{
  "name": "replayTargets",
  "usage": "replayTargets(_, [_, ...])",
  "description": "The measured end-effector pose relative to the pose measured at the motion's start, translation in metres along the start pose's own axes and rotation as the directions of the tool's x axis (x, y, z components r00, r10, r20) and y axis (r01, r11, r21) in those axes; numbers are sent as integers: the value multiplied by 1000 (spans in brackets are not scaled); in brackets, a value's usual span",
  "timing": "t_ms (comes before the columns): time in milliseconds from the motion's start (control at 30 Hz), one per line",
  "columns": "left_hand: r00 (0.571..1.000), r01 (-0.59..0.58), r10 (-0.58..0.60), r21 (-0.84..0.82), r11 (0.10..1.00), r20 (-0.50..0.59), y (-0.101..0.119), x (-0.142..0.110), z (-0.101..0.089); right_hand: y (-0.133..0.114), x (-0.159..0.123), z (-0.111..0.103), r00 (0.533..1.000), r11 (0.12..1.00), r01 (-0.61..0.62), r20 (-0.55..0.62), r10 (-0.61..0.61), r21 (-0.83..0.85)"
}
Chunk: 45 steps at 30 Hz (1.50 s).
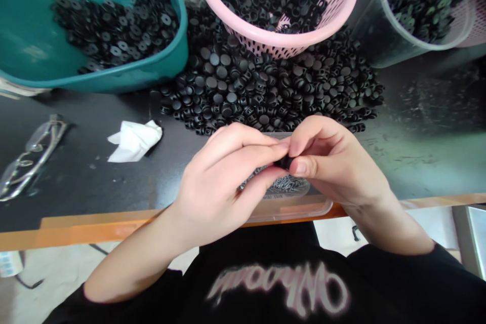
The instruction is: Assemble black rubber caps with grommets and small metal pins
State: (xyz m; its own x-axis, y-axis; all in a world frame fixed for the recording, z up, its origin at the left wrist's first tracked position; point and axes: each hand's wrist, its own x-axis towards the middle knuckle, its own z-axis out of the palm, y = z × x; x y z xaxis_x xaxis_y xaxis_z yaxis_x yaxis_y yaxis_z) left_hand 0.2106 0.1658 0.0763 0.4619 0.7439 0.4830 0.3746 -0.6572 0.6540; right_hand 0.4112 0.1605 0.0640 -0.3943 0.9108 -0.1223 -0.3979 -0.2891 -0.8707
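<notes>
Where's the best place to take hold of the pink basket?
Grip the raised rim of the pink basket with your fingers, coming from above on the near side. The thick rim stands clear, while the perforated wall below it rests against the heap of black parts.

You're in a parts workshop; beyond your hands [224, 182], black moulded parts [228, 86] heap the table [87, 162], a teal tub [30, 35] and a pink basket [277, 45].

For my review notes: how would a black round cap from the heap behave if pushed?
The black round cap looks light, probably moulded plastic or rubber. Flat-faced, it would likely slide, though on edge it might roll.
</notes>
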Motion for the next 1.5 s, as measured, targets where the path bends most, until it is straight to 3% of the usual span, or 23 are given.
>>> replayTargets(233, [999, -10, 18, -140, 990, 51, -1, 2, -3, -7, -1, -2, 991, 986, -128, 58, 122, 108])
replayTargets(367, [989, 117, -88, -263, 958, 121, 1, 0, -1, -7, -2, 4, 994, 987, -104, 55, 98, 119])
replayTargets(500, [964, 256, -243, -130, 958, 113, 0, -2, 4, -6, -6, 12, 998, 999, -27, -60, 28, 18])
replayTargets(600, [990, 115, -117, 25, 993, 79, -2, 0, 7, -8, -12, 18, 993, 997, 44, -110, -51, -67])
replayTargets(700, [993, -20, 15, 45, 999, 113, -3, 2, 8, -8, -15, 21, 994, 993, 71, -70, -78, -98])
replayTargets(867, [977, 49, -47, -6, 999, 209, -1, 2, 6, -8, -14, 20, 996, 992, 48, -72, -57, -118])
replayTargets(1167, [986, 29, -21, -47, 998, 167, -3, 0, 10, -4, -10, 19, 995, 997, 18, -100, -25, -75])
replayTargets(1367, [995, 56, -50, -66, 996, 87, -9, 0, 11, -4, -4, 10, 998, 964, 50, -15, -56, -261])
replayTargets(1500, [990, 130, -133, 72, 989, 37, -20, 4, -4, -12, 4, -1, 982, 809, 150, -8, -187, -568])
